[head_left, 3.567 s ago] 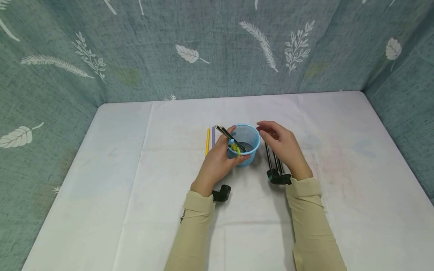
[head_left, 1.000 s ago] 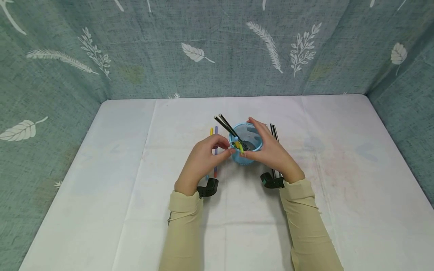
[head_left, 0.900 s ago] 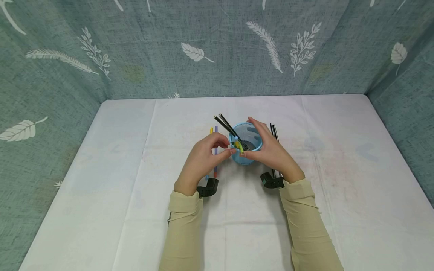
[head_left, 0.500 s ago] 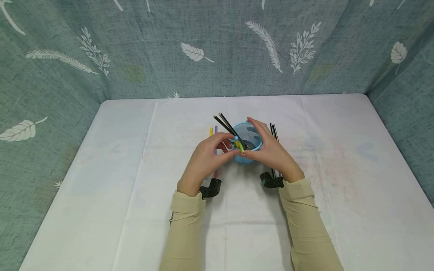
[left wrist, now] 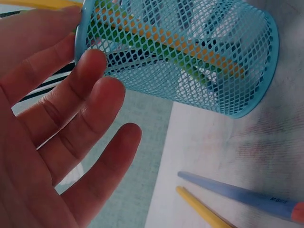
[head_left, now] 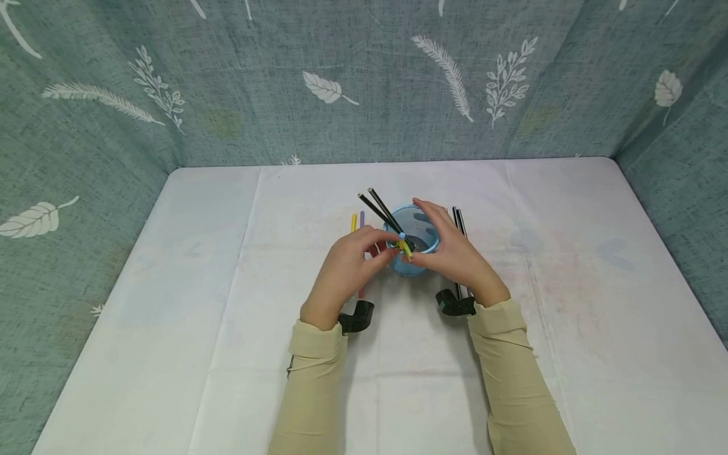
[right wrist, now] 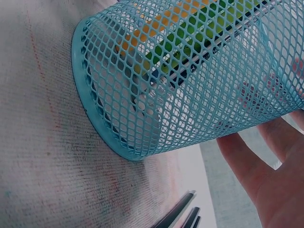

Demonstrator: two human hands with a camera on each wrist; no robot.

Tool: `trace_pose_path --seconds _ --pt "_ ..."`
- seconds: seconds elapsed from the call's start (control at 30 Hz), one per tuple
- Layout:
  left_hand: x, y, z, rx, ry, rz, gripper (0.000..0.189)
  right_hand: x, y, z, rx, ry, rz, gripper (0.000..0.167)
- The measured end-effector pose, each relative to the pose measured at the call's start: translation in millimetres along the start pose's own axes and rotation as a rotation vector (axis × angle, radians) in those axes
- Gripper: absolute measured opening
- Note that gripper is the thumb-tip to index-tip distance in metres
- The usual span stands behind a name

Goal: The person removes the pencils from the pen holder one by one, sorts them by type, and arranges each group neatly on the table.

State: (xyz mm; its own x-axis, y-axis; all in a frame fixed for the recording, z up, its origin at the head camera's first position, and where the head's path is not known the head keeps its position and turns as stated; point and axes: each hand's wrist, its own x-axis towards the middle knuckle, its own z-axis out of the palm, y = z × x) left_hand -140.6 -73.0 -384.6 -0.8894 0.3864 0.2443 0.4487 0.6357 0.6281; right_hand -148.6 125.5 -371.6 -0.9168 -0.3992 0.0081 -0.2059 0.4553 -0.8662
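A light-blue mesh pen holder (head_left: 406,268) stands upright on the table. My right hand (head_left: 463,256) grips it round the right side, thumb in front and fingers behind. My left hand (head_left: 348,265) is at the left rim, its thumb and index finger pinching the tops of felt-tip pens (head_left: 407,251). Orange and green pen barrels show through the mesh (left wrist: 190,47) in the left wrist view, where the other left fingers are spread beside the rim. Two black pencils (head_left: 376,205) lean out over the rim to the back left.
Left of the holder, a purple felt-tip pen (left wrist: 228,189) and a yellow one (left wrist: 202,209) lie on the white-covered table (head_left: 227,379). Several black pencils (head_left: 459,221) lie beyond the right hand. A green leaf-patterned cloth (head_left: 364,82) hangs behind the table.
The left hand let go of the holder's side and the right hand took hold of it. Lately the left fingers closed on the pen tops, which shifted slightly right.
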Motion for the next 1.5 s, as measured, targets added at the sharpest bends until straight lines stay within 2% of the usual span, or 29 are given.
trace_pose_path --seconds 0.17,0.3,0.4,0.53,0.87,1.13,1.33,1.5 --pt "0.8 0.8 1.0 0.033 0.003 0.013 0.022 -0.4 -3 0 0.005 0.000 -0.001 0.082" --pt "0.5 1.1 -0.2 0.045 0.033 0.024 0.019 7.0 18 3 0.003 0.011 0.001 0.084" --pt "0.3 1.4 -3.1 0.035 0.081 0.041 0.015 12.3 34 5 -0.004 0.020 -0.008 0.085" --pt "0.6 0.8 -7.2 -0.005 0.176 0.073 0.014 12.6 37 6 -0.012 0.029 -0.023 0.085" --pt "0.7 2.0 -12.6 -0.100 0.365 0.086 0.021 12.3 37 7 -0.021 0.043 -0.035 0.085" --pt "-2.0 8.6 -19.8 -0.281 0.488 0.124 0.016 12.6 35 7 -0.020 0.033 -0.017 0.084" --pt "-3.5 12.2 -25.4 -0.390 0.604 0.143 0.019 6.0 15 2 -0.014 0.003 0.000 0.082" --pt "-4.8 12.0 -27.3 -0.400 0.635 0.125 0.021 1.1 3 0 -0.003 -0.001 0.009 0.082"
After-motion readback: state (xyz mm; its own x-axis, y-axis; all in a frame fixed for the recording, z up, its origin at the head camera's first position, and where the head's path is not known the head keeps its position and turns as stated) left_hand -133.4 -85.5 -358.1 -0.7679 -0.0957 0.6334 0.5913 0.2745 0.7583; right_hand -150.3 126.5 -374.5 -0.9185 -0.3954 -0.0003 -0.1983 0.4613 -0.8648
